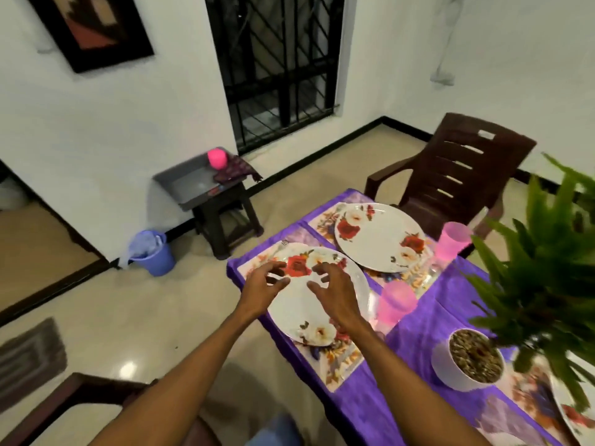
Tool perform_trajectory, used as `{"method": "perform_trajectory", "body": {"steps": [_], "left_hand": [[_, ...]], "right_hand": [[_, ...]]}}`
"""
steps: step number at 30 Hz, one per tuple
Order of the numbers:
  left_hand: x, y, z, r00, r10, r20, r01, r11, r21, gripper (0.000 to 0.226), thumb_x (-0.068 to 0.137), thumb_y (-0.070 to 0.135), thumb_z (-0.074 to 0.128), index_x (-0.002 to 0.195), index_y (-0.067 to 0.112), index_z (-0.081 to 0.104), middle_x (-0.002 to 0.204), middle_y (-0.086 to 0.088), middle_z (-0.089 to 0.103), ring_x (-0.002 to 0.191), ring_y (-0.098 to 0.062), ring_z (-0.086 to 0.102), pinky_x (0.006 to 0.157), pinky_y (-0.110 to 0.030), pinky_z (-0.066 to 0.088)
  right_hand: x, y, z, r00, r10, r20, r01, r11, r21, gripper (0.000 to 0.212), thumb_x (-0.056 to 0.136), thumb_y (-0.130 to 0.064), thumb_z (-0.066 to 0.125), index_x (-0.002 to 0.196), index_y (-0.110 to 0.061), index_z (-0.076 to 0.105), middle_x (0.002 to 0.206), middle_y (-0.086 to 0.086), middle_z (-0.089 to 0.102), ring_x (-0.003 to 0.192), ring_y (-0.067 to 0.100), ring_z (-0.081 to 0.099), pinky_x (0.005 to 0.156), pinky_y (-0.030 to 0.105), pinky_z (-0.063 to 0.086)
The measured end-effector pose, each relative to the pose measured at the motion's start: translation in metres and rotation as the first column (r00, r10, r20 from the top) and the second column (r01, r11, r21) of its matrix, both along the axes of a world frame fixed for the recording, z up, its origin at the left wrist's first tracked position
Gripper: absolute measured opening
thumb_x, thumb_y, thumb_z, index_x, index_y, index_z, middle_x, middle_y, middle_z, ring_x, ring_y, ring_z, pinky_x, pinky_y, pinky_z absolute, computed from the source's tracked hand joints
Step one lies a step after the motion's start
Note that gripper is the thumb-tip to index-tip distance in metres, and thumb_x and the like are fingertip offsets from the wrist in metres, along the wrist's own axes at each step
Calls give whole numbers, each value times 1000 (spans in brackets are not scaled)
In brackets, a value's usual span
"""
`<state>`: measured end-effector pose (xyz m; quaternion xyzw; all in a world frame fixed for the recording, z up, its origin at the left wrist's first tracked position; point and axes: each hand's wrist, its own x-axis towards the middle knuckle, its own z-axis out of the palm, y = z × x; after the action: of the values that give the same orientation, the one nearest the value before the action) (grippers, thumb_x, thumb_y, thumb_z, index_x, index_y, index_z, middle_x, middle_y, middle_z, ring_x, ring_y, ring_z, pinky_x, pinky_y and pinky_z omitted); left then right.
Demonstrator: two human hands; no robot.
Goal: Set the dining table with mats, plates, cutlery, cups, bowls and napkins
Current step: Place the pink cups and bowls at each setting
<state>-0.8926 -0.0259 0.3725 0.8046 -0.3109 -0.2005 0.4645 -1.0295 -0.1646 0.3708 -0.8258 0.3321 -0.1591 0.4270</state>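
Note:
A purple cloth covers the dining table [428,320]. Two white plates with red flowers lie on floral mats: a near plate [299,313] and a far plate [380,236]. A pink cup [394,302] stands right of the near plate, and another pink cup [454,241] right of the far one. My left hand [262,286] and my right hand [335,288] hover over the near plate, fingers spread and curled, holding nothing. A third plate [570,410] shows at the right edge under the leaves.
A white pot [463,365] with a green plant [547,268] stands on the table's middle. A brown chair [463,169] faces the far end. A grey tray [193,185] on a dark stool holds a pink cup [217,158] and folded cloth [235,169]. A blue bucket [154,252] sits by the wall.

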Motion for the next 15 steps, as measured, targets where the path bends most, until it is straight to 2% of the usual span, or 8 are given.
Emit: {"method": "perform_trajectory", "body": {"steps": [2, 4, 6, 8, 11, 13, 15], "left_hand": [[26, 7, -1, 999, 40, -8, -40, 999, 2, 36, 88, 20, 75, 123, 19, 66, 105, 4, 69, 92, -9, 67, 82, -27, 57], [56, 12, -6, 996, 83, -28, -83, 997, 3, 34, 87, 20, 75, 120, 20, 67, 103, 5, 70, 89, -9, 67, 77, -25, 57], [88, 16, -9, 994, 110, -14, -110, 994, 13, 33, 88, 20, 74, 120, 22, 66, 103, 8, 68, 89, -8, 67, 72, -19, 54], [123, 18, -13, 991, 133, -15, -133, 991, 3, 33, 88, 18, 74, 120, 20, 66, 100, 8, 67, 85, -8, 66, 66, -13, 52], [192, 24, -24, 984, 174, -47, -175, 984, -24, 34, 88, 18, 74, 121, 19, 65, 101, 2, 67, 84, -9, 66, 66, -10, 52], [239, 32, -33, 978, 194, -77, -198, 979, -39, 35, 89, 19, 74, 123, 21, 63, 102, 1, 68, 87, -12, 67, 69, -12, 52], [288, 42, -41, 974, 206, -97, -209, 977, -32, 36, 89, 20, 73, 123, 24, 62, 103, 2, 67, 89, -14, 67, 72, -15, 53]], "right_hand": [[30, -1, 6, 997, 77, -28, -75, 995, 64, 42, 94, -38, 67, 131, -20, 59, 132, 1, 63, 101, 3, 59, 103, 34, 51], [64, -1, 5, 990, 120, -78, -114, 991, 75, 44, 94, -38, 67, 133, -21, 57, 133, 2, 62, 104, 3, 58, 105, 29, 45], [99, 0, -2, 987, 97, -125, -98, 995, 0, 53, 87, -49, 71, 133, -30, 54, 132, -5, 61, 116, 13, 59, 108, 38, 46], [135, 3, -8, 988, 113, -101, -112, 994, 11, 49, 86, -44, 73, 130, -32, 56, 132, -5, 62, 117, 16, 61, 105, 43, 50], [201, 5, -14, 985, 149, -90, -149, 989, 9, 39, 91, -30, 71, 129, -25, 58, 131, -3, 61, 113, 15, 60, 98, 31, 50], [250, 7, -20, 981, 181, -69, -182, 983, -20, 41, 91, -25, 71, 130, -21, 58, 130, 0, 61, 108, 14, 60, 86, 20, 48], [305, 13, -27, 976, 200, -90, -205, 978, -42, 42, 90, -23, 73, 129, -18, 59, 128, 2, 61, 102, 12, 58, 78, 17, 45]]}}
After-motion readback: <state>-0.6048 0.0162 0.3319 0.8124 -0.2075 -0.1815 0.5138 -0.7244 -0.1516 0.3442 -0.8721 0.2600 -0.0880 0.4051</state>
